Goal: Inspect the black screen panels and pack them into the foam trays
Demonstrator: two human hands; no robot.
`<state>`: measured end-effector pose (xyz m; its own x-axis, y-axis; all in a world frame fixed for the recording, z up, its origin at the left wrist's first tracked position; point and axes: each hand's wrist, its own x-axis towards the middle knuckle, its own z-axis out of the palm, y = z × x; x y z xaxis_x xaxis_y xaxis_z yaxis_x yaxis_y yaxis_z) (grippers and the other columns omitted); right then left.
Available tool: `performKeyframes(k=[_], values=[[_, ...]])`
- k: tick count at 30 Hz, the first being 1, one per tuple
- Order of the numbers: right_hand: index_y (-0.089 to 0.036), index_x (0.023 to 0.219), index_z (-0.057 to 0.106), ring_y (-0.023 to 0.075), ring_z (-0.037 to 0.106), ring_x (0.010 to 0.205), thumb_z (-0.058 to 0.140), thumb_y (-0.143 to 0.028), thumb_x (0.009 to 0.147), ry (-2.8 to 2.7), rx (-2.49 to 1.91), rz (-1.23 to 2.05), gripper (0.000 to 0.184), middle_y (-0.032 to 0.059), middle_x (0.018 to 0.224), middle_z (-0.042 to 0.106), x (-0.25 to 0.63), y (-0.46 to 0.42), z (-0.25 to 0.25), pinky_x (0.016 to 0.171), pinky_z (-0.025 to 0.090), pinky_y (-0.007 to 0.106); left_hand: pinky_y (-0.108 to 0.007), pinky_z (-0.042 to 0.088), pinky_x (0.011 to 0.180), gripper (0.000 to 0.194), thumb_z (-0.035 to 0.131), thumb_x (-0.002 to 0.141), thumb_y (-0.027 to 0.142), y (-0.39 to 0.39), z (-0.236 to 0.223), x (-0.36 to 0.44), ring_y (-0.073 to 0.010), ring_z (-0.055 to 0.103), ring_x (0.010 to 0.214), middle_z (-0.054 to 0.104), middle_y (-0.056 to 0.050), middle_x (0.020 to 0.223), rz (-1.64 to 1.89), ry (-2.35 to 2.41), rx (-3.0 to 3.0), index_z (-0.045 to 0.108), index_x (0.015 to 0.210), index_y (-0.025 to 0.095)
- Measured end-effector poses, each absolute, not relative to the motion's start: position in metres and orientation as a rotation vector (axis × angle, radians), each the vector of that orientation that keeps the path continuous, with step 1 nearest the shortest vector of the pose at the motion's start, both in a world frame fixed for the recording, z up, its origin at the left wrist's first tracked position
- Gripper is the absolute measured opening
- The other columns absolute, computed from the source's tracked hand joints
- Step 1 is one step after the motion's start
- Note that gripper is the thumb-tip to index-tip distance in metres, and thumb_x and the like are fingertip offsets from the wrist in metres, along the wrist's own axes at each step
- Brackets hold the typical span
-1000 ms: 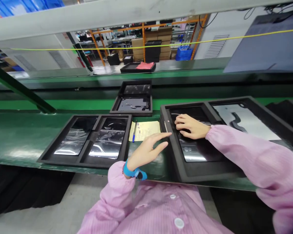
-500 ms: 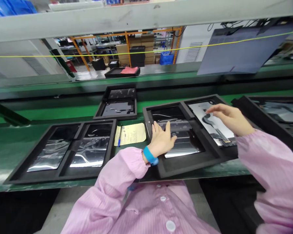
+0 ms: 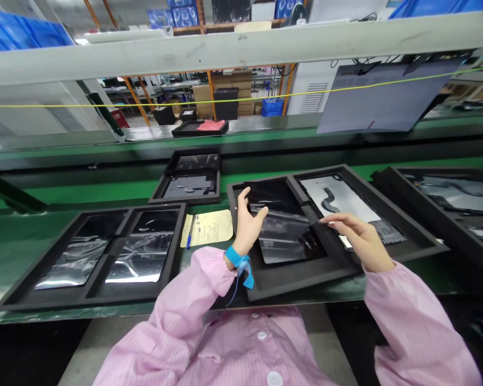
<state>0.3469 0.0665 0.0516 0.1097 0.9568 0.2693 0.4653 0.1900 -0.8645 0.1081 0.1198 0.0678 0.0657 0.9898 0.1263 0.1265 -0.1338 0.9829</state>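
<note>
My left hand (image 3: 247, 222), thumb and fingers apart, is over the left side of a glossy black screen panel (image 3: 284, 236). That panel lies in the left compartment of a black two-part tray (image 3: 293, 276). Above the tray's divider, my right hand (image 3: 360, 238) has its thumb and fingertips close together; whatever is between them is too small to make out. In the right compartment beside it lies a silver-grey panel (image 3: 348, 198) with a dark curved flex cable (image 3: 328, 199), its lower part hidden by my right hand.
To the left, another black tray (image 3: 84, 297) holds two glossy panels. A yellow note (image 3: 213, 228) with a blue pen (image 3: 189, 236) lies between the trays. A smaller tray (image 3: 156, 195) stands behind, another tray (image 3: 430, 214) at right. A grey sheet (image 3: 378, 99) hangs at the back.
My right hand has moved left and down, from over the flex cable to the divider. My left hand has risen to the panel's left side, its fingers spread differently. The view has tilted upward.
</note>
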Motion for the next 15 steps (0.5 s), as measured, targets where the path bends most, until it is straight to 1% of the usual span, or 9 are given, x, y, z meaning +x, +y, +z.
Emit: performKeyframes(k=[1, 2, 3, 5, 7, 9, 11, 13, 15], values=[[-0.023, 0.089, 0.064, 0.0227, 0.059, 0.098, 0.054, -0.047, 0.081, -1.481, -1.408, 0.647, 0.027, 0.0041, 0.097, 0.065, 0.345, 0.068, 0.052, 0.098, 0.043, 0.045, -0.031, 0.026, 0.112, 0.075, 0.053, 0.081, 0.022, 0.117, 0.067, 0.11, -0.0152, 0.027, 0.139, 0.022, -0.011, 0.153, 1.233, 1.154, 1.349, 0.007, 0.14, 0.024], [-0.024, 0.091, 0.063, 0.0223, 0.058, 0.099, 0.053, -0.046, 0.082, -1.457, -1.394, 0.651, 0.026, 0.0038, 0.098, 0.065, 0.343, 0.07, 0.053, 0.098, 0.043, 0.045, -0.031, 0.031, 0.109, 0.082, 0.054, 0.081, 0.023, 0.116, 0.065, 0.113, -0.0146, 0.034, 0.136, 0.023, -0.013, 0.153, 1.237, 1.111, 1.273, -0.001, 0.141, 0.024], [-0.024, 0.092, 0.062, 0.0221, 0.058, 0.1, 0.054, -0.046, 0.082, -1.441, -1.381, 0.663, 0.025, 0.0035, 0.098, 0.065, 0.341, 0.073, 0.055, 0.097, 0.044, 0.044, -0.032, 0.037, 0.105, 0.086, 0.057, 0.078, 0.021, 0.115, 0.064, 0.115, -0.0163, 0.042, 0.131, 0.03, -0.015, 0.149, 1.212, 1.071, 1.206, -0.002, 0.14, 0.023], [-0.024, 0.092, 0.062, 0.022, 0.059, 0.1, 0.056, -0.046, 0.08, -1.431, -1.365, 0.705, 0.026, 0.0036, 0.097, 0.065, 0.336, 0.082, 0.059, 0.093, 0.047, 0.042, -0.037, 0.045, 0.097, 0.085, 0.062, 0.068, 0.012, 0.114, 0.063, 0.117, -0.0213, 0.056, 0.116, 0.049, -0.017, 0.134, 1.139, 1.012, 1.103, 0.014, 0.138, 0.018], [-0.024, 0.092, 0.064, 0.0225, 0.06, 0.099, 0.059, -0.048, 0.078, -1.423, -1.369, 0.734, 0.028, 0.0043, 0.097, 0.066, 0.331, 0.093, 0.065, 0.087, 0.051, 0.04, -0.04, 0.048, 0.094, 0.075, 0.062, 0.061, 0.006, 0.112, 0.066, 0.112, -0.0234, 0.062, 0.105, 0.061, -0.014, 0.118, 1.113, 0.956, 1.052, 0.032, 0.129, 0.016], [-0.023, 0.096, 0.064, 0.0229, 0.061, 0.099, 0.061, -0.051, 0.076, -1.379, -1.392, 0.712, 0.035, 0.0056, 0.1, 0.066, 0.325, 0.103, 0.073, 0.082, 0.053, 0.038, -0.038, 0.047, 0.095, 0.072, 0.062, 0.06, 0.005, 0.107, 0.075, 0.1, -0.022, 0.061, 0.105, 0.062, -0.009, 0.117, 1.144, 0.877, 1.047, 0.038, 0.127, 0.018], [-0.022, 0.108, 0.062, 0.0221, 0.061, 0.098, 0.061, -0.054, 0.076, -1.315, -1.401, 0.675, 0.045, 0.0065, 0.109, 0.064, 0.316, 0.11, 0.084, 0.078, 0.054, 0.035, -0.033, 0.044, 0.101, 0.073, 0.065, 0.062, 0.007, 0.096, 0.086, 0.084, -0.02, 0.056, 0.115, 0.059, -0.005, 0.126, 1.187, 0.76, 1.077, 0.039, 0.129, 0.022], [-0.024, 0.123, 0.056, 0.0202, 0.062, 0.096, 0.054, -0.058, 0.082, -1.277, -1.343, 0.683, 0.053, 0.006, 0.117, 0.061, 0.303, 0.111, 0.097, 0.076, 0.055, 0.032, -0.031, 0.038, 0.106, 0.075, 0.068, 0.064, 0.008, 0.082, 0.097, 0.068, -0.0193, 0.049, 0.125, 0.055, -0.002, 0.133, 1.205, 0.675, 1.126, 0.041, 0.132, 0.026], [-0.023, 0.129, 0.052, 0.0189, 0.062, 0.099, 0.046, -0.057, 0.088, -1.278, -1.239, 0.625, 0.054, 0.0048, 0.122, 0.06, 0.288, 0.106, 0.112, 0.082, 0.054, 0.031, -0.031, 0.036, 0.109, 0.077, 0.071, 0.065, 0.01, 0.068, 0.104, 0.057, -0.02, 0.045, 0.129, 0.052, 0.0, 0.137, 1.21, 0.649, 1.176, 0.041, 0.134, 0.028]])
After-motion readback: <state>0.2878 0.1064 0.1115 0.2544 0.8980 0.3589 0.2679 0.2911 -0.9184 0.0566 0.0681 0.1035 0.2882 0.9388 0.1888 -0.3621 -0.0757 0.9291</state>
